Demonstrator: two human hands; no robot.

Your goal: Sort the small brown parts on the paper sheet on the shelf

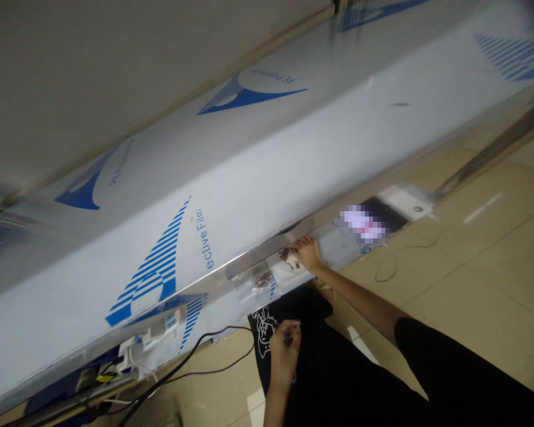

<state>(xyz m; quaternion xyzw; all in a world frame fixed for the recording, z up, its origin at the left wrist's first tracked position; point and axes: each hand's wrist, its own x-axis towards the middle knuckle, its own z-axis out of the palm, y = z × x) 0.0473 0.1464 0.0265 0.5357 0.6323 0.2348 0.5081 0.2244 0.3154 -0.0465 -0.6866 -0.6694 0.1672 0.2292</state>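
Note:
My right hand (308,254) reaches onto the narrow ledge, its fingers bent down and drawn together at the edge of a white patch with small brown pieces (287,259) on it. Whatever lies under those fingertips is hidden. Beside it, a clear plastic bag (251,286) lies with more small brown pieces (263,280) in or under it. My left hand (285,351) is held low in front of the black clothing, thumb and fingers closed in a pinch. Something small and dark shows between them, too blurred to name.
A long panel in printed protective film (267,196) rises beyond the ledge. A phone-like device with a lit screen (367,222) lies on the ledge to the right. White plugs (136,350) and black cables (196,347) hang at lower left. Tiled floor (471,279) shows below.

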